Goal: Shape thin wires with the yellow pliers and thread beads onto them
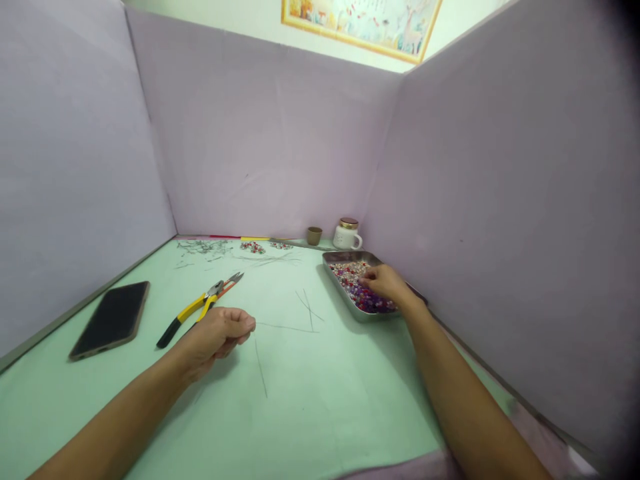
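My left hand (225,333) is closed in a pinch above the green tabletop, with a thin wire (285,327) sticking out to the right from its fingertips. More thin wire pieces (310,310) lie on the table just beyond, and another short wire (261,370) is below the hand. On the right, my right hand (383,281) reaches into a metal tray (350,308) of small red, purple and pale beads (357,283). Its fingers are bent together at the beads; whether a bead is between them is too small to see.
Yellow-and-black pliers (187,310) and orange-handled snips (231,283) lie beyond my left hand. A phone (113,320) rests at left. Toward the back are wire scraps (205,248), beaded pieces (253,247), a small brown cup (314,236) and a lidded white mug (345,237). Tall panels enclose three sides.
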A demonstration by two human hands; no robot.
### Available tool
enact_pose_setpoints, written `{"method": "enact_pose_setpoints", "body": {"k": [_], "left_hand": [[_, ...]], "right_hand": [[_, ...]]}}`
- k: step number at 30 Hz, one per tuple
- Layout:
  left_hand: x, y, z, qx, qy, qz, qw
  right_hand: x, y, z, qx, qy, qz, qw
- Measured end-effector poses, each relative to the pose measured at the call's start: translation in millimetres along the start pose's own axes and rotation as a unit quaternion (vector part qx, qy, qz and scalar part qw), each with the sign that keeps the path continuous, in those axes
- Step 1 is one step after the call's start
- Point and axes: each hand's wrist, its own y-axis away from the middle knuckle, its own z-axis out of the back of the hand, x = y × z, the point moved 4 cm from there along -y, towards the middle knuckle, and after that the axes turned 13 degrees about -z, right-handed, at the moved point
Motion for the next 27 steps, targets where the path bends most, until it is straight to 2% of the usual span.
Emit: {"method": "enact_pose_setpoints", "body": {"k": [1,3,5,7,9,12,17,20,22,25,27], "left_hand": [[0.6,-0.1,0.6,-0.004,0.0,-0.002,1.0],[1.6,-0.2,1.6,-0.011,0.001,-0.003,1.0],[1.8,-0.3,1.8,-0.016,-0.001,-0.001,1.0],[1.1,-0.1,1.2,-0.018,-0.004,0.001,1.0],[-0.5,0.2,-0.2,-0.017,-0.004,0.0,1.0],[-2.3,0.9,-2.2,-0.014,-0.002,0.0,1.0],[-2.8,1.9,-2.7,-0.008,-0.003,-0.002,1.0],[-3.6,2.3,-2.5,-0.006,-0.002,-0.008,1.0],[-3.8,2.3,-2.4,-0.012,0.0,-0.008,1.0],[-3.0,1.9,-2.5,-0.019,0.009,-0.004,1.0],[-2.2,1.6,-2.0,-0.023,0.019,-0.001,1.0]], "right_hand": [[6.6,5.1,-1.7,0.028,-0.003,0.018,0.999],[19.2,17.2,-9.1,0.13,-0.009,0.058,0.99],[27.7,28.1,-11.1,0.154,0.024,0.077,0.985],[33.4,37.2,-9.4,0.145,0.051,0.089,0.984],[37.9,47.5,-9.9,0.184,0.049,0.096,0.977],[45.8,67.5,-13.2,0.277,-0.001,0.105,0.955],[58.2,102.6,-12.3,0.386,-0.061,0.137,0.91],[59.4,107.3,-3.6,0.463,-0.078,0.127,0.874],[59.0,92.6,5.4,0.451,-0.098,0.108,0.881],[57.0,49.9,15.5,0.3,-0.128,0.089,0.941],[50.5,23.7,11.6,0.205,-0.124,0.05,0.97]]}}
